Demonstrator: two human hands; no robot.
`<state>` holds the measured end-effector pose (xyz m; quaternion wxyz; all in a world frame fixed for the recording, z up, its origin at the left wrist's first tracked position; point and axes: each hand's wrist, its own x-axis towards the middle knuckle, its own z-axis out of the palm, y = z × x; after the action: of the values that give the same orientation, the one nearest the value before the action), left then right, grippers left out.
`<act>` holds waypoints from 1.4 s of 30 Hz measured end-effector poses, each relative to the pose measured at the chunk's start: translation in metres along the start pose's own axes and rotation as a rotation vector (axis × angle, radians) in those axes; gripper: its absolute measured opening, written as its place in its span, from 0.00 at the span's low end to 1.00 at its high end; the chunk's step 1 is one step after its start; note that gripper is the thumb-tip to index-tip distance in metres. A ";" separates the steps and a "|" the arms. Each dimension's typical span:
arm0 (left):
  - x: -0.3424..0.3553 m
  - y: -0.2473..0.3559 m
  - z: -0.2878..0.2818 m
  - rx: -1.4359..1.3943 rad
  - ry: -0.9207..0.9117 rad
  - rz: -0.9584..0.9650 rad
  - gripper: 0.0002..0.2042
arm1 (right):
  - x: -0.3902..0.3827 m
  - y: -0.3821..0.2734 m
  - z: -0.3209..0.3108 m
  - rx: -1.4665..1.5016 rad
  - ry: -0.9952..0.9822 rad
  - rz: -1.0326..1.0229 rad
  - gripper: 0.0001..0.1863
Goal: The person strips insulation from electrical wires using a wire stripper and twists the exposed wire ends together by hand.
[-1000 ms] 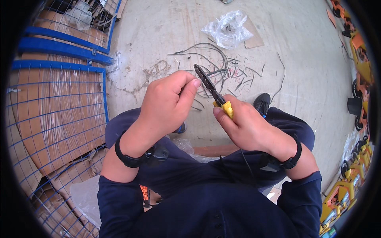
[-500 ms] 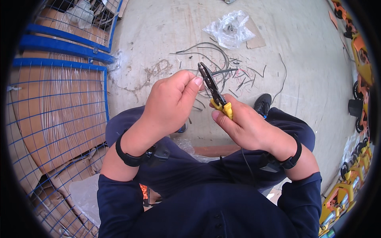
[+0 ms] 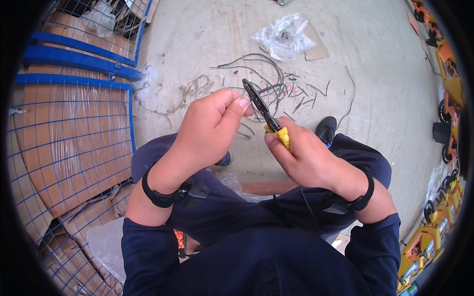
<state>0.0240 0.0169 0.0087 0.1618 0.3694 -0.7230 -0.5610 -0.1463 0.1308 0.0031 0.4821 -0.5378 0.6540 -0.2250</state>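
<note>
My right hand (image 3: 308, 153) is wrapped round the yellow handles of a wire stripper (image 3: 263, 109), whose black jaws point up and to the left. The jaws look closed together. Beside them, my left hand (image 3: 212, 123) pinches thumb against forefinger around a dark cable, mostly hidden by the fingers. A dark cable piece (image 3: 271, 89) shows just past the other side of the jaws, apparently the same one. Whether the jaws bite into it, I cannot tell.
On the concrete floor ahead lie loose dark cables (image 3: 282, 74) and several short cut pieces (image 3: 299, 103). A clear plastic bag (image 3: 284, 35) rests on cardboard (image 3: 317, 47). A blue mesh cage (image 3: 132, 113) stands at left; yellow-orange wheeled items (image 3: 419, 251) line the right.
The wire stripper has shifted slightly left and its handles look squeezed closer together. My left hand stays pinched beside the jaws.
</note>
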 end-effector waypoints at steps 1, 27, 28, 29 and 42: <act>0.000 0.000 0.000 0.002 0.009 0.020 0.12 | 0.000 0.000 0.001 -0.005 0.000 0.002 0.16; -0.013 -0.003 -0.029 -0.017 0.148 0.021 0.05 | 0.208 0.378 0.131 -0.626 0.058 0.350 0.24; -0.010 -0.004 -0.029 -0.011 0.160 0.068 0.05 | 0.210 0.371 0.126 -0.566 0.066 0.426 0.24; -0.010 -0.007 -0.028 0.013 0.148 0.072 0.05 | 0.209 0.363 0.124 -0.499 0.053 0.511 0.24; 0.003 -0.033 -0.022 0.351 0.074 0.317 0.07 | 0.021 -0.016 -0.040 0.065 -0.178 -0.517 0.13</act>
<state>0.0472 -0.0037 -0.0154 0.2075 0.2942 -0.8520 -0.3802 -0.1722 0.0976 0.0256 0.4814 -0.6888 0.4423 -0.3133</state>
